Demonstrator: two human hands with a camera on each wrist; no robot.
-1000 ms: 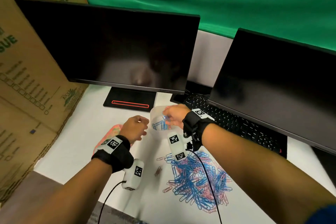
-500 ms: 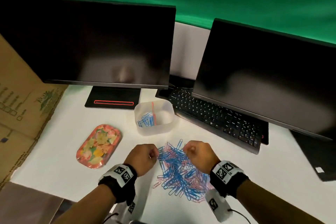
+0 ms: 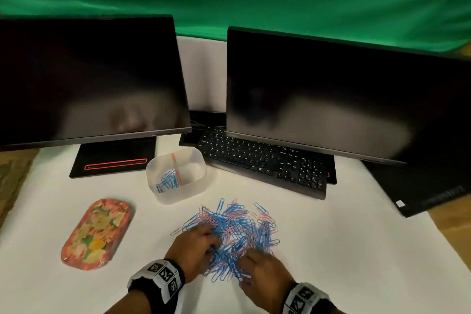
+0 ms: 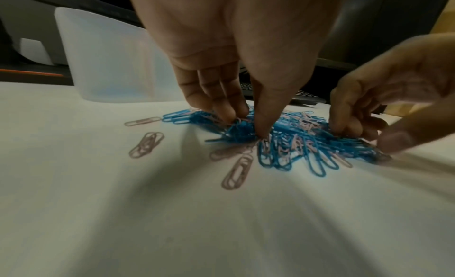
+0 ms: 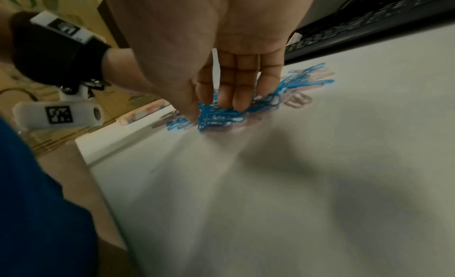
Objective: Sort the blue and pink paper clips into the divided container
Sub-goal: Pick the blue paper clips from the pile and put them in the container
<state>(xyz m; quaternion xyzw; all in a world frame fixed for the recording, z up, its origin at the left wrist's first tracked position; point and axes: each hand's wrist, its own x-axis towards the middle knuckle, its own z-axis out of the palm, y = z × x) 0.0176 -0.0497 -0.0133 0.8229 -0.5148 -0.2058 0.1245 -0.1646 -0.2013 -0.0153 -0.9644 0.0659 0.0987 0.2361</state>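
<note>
Two monitors [image 3: 86, 79] fill the frame's upper half, a keyboard [image 3: 265, 163] beneath the right one. The divided container [image 3: 178, 195] at centre holds blue clips in its left compartment only. Lower centre, your left hand [image 3: 193, 247] and right hand [image 3: 265, 273] pinch blue clips in the mixed paper clip pile [image 3: 237, 222]; lift them free of tangled pink ones next.

Clip pile [image 3: 229, 232] on table [image 3: 331, 250] directly under my left hand [image 3: 193, 247] and right hand [image 3: 262, 270]. Divided container [image 3: 178, 194] just beyond them. Tray [image 3: 98, 233] to my left. Keyboard [image 3: 262, 163] beyond-right.
</note>
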